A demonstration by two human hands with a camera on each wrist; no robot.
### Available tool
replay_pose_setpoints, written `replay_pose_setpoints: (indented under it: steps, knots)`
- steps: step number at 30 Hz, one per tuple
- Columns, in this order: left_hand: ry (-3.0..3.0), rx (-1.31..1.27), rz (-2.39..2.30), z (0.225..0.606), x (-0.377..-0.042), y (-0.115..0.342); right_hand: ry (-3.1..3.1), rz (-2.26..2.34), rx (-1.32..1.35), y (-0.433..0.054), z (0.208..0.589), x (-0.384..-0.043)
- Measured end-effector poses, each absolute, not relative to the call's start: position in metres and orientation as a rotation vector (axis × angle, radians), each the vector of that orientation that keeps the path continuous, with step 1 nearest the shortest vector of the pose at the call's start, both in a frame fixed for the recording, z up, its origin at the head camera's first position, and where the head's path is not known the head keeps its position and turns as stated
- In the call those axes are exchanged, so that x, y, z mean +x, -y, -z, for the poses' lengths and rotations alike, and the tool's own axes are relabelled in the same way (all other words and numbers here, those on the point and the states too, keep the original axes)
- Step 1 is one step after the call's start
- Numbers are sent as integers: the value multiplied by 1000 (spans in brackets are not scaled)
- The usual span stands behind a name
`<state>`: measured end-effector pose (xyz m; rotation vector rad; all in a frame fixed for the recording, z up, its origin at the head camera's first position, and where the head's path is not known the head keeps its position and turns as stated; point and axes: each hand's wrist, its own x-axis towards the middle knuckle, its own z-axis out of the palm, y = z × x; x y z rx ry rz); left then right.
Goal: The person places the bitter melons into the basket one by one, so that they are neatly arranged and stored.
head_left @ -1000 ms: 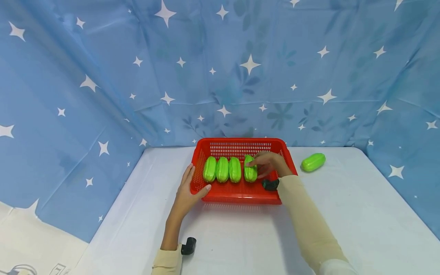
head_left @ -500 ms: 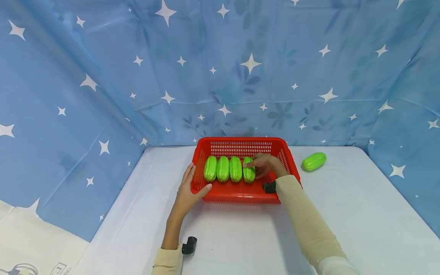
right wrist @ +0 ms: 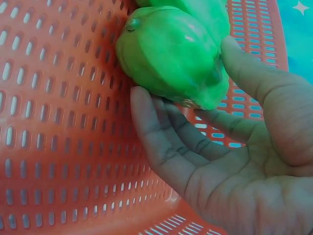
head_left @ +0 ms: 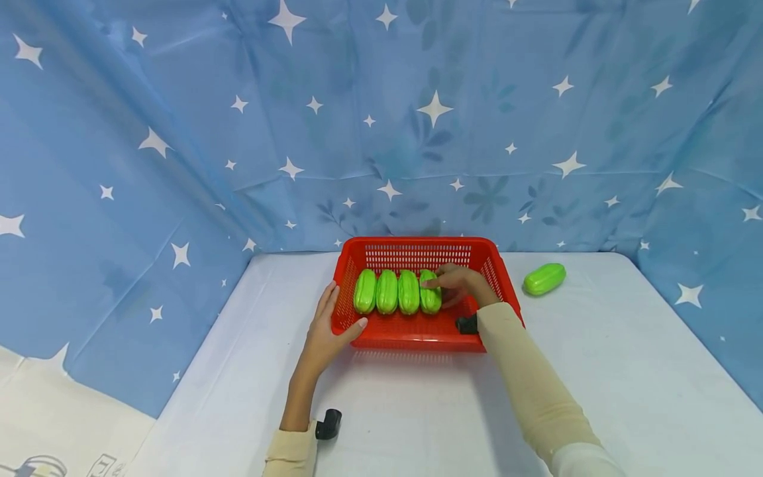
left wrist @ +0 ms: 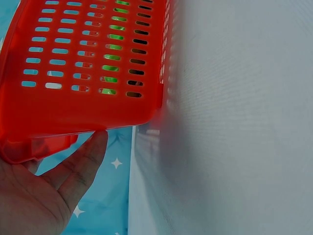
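Observation:
Several glossy green ribbed fruits lie side by side in a row inside a red plastic basket. My right hand reaches into the basket and holds the rightmost green ribbed fruit. In the right wrist view the thumb is on one side of that fruit and the curled fingers are on the other. My left hand rests at the basket's front left corner, its fingers extended along the left side and its thumb spread across the front rim.
Another green ribbed fruit lies on the white table, right of the basket. A blue star-patterned curtain hangs behind and along both sides. A black wrist device shows at the left sleeve.
My right hand has shifted the rightmost green ribbed fruit left, narrowing the gap until it lies against the row. The left hand stays at the basket's corner.

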<state>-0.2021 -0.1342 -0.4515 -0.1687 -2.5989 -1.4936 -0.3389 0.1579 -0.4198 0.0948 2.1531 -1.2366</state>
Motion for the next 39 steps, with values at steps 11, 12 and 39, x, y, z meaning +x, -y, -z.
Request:
replay_pose_setpoints:
  steps: [11,12,39]
  knots:
    - [2598,-170,1491,452,-203,134,-2181,1235,83,-160,417,-337]
    - [2597,-171,1492,452,-203,134,-2184,1237,83,-160,417,-336]
    - [2596,-172,1482,451,-201,135,-2165,1212,102,-159,418,-337]
